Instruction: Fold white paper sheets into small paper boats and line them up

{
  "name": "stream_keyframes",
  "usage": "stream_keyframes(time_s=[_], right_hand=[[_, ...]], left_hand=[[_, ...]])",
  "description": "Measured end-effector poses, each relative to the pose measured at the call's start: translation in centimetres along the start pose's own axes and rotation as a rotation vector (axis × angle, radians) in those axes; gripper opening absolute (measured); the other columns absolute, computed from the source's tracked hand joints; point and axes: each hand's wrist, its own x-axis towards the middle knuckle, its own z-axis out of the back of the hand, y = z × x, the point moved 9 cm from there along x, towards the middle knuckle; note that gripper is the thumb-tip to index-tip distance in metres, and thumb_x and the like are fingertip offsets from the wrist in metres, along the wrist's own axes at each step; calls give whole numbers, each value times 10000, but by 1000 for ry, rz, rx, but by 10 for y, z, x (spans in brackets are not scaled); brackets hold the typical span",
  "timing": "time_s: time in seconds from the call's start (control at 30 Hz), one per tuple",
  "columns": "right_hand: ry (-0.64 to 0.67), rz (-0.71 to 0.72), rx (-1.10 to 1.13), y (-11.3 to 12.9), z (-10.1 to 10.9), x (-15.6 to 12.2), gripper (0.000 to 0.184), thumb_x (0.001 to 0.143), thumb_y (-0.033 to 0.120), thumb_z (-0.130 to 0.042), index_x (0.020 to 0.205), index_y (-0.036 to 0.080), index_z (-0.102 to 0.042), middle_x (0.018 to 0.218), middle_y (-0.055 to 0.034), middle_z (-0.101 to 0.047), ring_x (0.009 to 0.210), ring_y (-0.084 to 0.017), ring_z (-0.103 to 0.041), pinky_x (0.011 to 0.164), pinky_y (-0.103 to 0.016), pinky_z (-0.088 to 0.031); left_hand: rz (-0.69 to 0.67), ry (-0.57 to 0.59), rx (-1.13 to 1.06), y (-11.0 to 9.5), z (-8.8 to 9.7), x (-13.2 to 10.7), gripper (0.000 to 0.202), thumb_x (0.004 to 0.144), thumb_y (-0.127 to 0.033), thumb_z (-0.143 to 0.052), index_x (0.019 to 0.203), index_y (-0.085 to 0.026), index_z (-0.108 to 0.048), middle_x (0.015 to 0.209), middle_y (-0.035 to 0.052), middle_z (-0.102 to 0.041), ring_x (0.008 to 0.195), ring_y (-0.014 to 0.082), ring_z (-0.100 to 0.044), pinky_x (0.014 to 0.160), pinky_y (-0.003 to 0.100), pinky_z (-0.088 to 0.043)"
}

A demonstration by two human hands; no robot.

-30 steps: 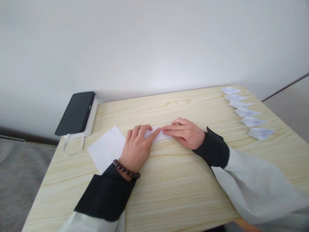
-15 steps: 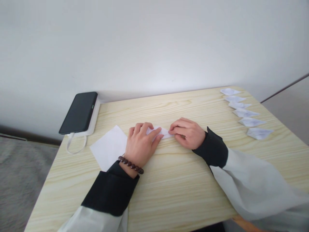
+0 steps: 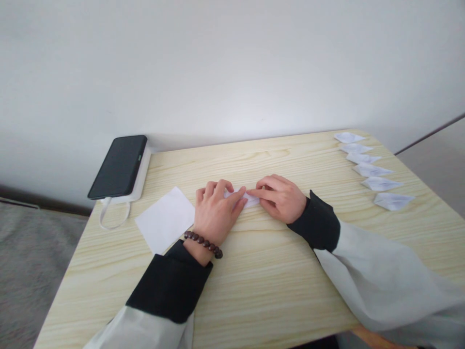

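A small folded white paper (image 3: 251, 201) lies flat on the wooden table, partly hidden under my fingers. My left hand (image 3: 217, 209) covers its left end, the thumb and forefinger pressing it down. On the other side, my right hand (image 3: 282, 196) holds the right end, its forefinger stretched along the paper until the tip almost meets the left fingertips. Just left of my left hand rests a flat, unfolded sheet of white paper (image 3: 165, 219).
Several folded white paper pieces (image 3: 379, 183) stand in a row along the table's (image 3: 254, 291) right side. A black phone (image 3: 118, 167) sits on a white block at the back left, with a white cable (image 3: 102, 220) looped beside it. A white wall (image 3: 232, 72) runs behind.
My right forefinger has slid left along the folded paper toward the left fingertips. My left hand has shifted slightly right, showing more of the flat sheet.
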Motion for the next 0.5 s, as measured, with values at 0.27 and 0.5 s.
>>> stream_keyframes(time_s=[0.27, 0.5], right_hand=[[44, 24, -71, 0, 1, -3, 237, 883, 161, -453, 778, 178, -665, 800, -55, -612, 714, -159, -494, 678, -298, -411], [-3, -14, 5, -7, 9, -15, 212, 845, 114, -476, 809, 183, -674, 808, -48, -632, 741, -155, -550, 708, -297, -441]], left_hand=[[29, 14, 46, 3, 2, -1, 260, 877, -430, -526, 1094, -374, -658, 1052, 44, -602, 968, 264, -508, 781, 424, -380], [47, -1, 19, 7, 2, 0, 322, 862, -422, -553, 1154, -309, -628, 1126, 64, -598, 1010, 278, -503, 800, 442, -395]])
